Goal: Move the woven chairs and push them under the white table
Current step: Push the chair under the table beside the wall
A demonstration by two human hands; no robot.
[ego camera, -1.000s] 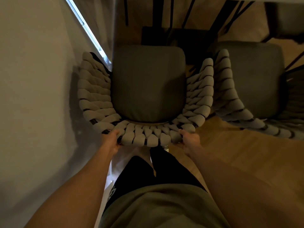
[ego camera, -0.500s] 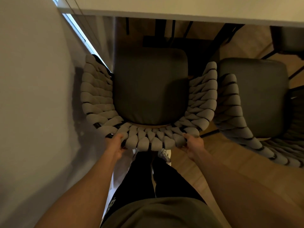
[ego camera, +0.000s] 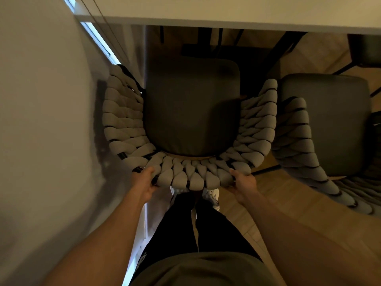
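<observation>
A woven chair [ego camera: 191, 112] with a grey rope back and dark seat cushion stands directly below me, its seat front near the edge of the white table [ego camera: 226, 11]. My left hand [ego camera: 144, 182] grips the left rear of the woven backrest. My right hand [ego camera: 243, 182] grips the right rear of the same backrest. A second woven chair [ego camera: 325, 129] stands to the right, its woven arm close beside the first chair.
A pale wall [ego camera: 45, 120] runs close along the chair's left side. Dark table legs [ego camera: 276, 50] stand beneath the tabletop. Another dark chair [ego camera: 365, 50] sits at the far right. My legs and white shoes [ego camera: 210, 195] are behind the chair on the wooden floor.
The table's edge has come further into view at the top, and both chairs sit lower in the frame. Both hands keep their hold on the backrest.
</observation>
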